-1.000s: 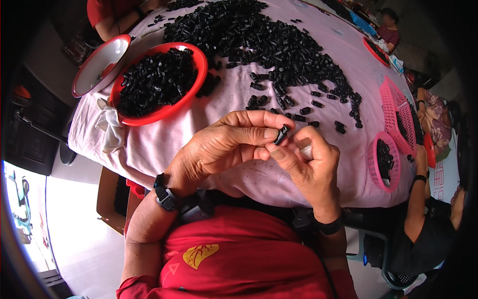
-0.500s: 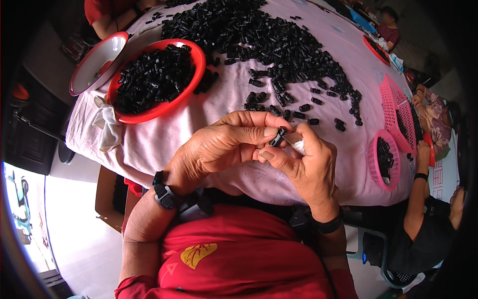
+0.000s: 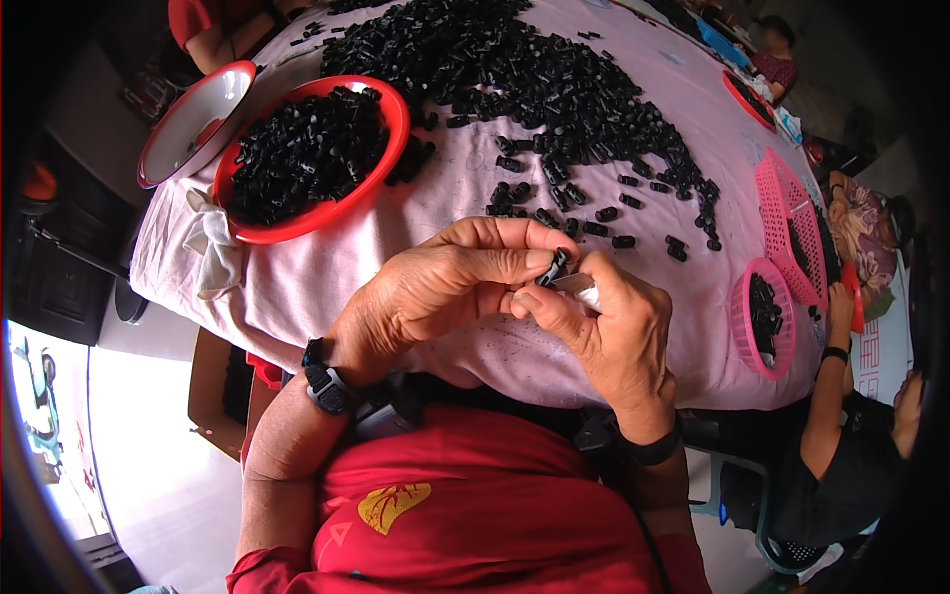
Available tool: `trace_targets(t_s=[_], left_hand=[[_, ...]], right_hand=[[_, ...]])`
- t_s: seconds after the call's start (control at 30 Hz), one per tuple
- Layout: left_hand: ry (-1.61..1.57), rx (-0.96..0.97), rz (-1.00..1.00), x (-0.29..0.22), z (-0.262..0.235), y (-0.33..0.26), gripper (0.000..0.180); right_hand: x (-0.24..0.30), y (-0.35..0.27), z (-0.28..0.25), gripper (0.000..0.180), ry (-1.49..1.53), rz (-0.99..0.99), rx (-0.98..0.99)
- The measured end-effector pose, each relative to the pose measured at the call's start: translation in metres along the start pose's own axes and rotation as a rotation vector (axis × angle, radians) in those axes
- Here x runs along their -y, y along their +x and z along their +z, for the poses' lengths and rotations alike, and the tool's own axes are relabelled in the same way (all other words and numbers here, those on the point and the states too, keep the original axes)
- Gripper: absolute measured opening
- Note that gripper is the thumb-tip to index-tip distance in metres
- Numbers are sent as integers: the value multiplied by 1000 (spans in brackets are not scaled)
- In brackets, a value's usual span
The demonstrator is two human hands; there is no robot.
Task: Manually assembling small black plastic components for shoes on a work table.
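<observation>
My left hand (image 3: 450, 272) pinches a small black plastic part (image 3: 555, 265) between thumb and fingers, above the near part of the cloth-covered table. Close against it, my right hand (image 3: 618, 317) grips a small blade (image 3: 571, 283) whose grip end is wrapped in white. The blade's metal edge lies at the near side of the black part; whether it is cutting in cannot be made out. Just beyond my fingers lie several loose black parts (image 3: 596, 229), and behind them spreads a large heap of the same parts (image 3: 554, 84).
A red basin (image 3: 399, 148) full of black parts stands at the left, beside a white basin with a red rim (image 3: 158, 158). A white rag (image 3: 213, 257) hangs near the table edge. Pink baskets (image 3: 789, 342) sit at the right, where other people work.
The blade has tilted flatter and come up to the black part. That part has turned slightly in my left fingers. Both hands otherwise stay in nearly the same place.
</observation>
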State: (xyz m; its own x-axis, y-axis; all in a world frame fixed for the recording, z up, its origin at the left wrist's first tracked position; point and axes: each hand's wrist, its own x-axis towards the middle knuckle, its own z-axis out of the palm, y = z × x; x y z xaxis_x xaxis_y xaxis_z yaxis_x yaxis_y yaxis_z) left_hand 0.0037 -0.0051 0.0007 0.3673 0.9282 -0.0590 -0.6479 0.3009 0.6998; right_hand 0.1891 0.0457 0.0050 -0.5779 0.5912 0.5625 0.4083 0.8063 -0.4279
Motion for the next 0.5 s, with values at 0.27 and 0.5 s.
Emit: trace_targets(t_s=[0.27,0.5], left_hand=[[31,3,18,-1,3,1,25],[59,-31,2,-1,0,1,24]], right_hand=[[2,2,-1,48,19,4,-1],[5,0,-6,29,397,113,-51]])
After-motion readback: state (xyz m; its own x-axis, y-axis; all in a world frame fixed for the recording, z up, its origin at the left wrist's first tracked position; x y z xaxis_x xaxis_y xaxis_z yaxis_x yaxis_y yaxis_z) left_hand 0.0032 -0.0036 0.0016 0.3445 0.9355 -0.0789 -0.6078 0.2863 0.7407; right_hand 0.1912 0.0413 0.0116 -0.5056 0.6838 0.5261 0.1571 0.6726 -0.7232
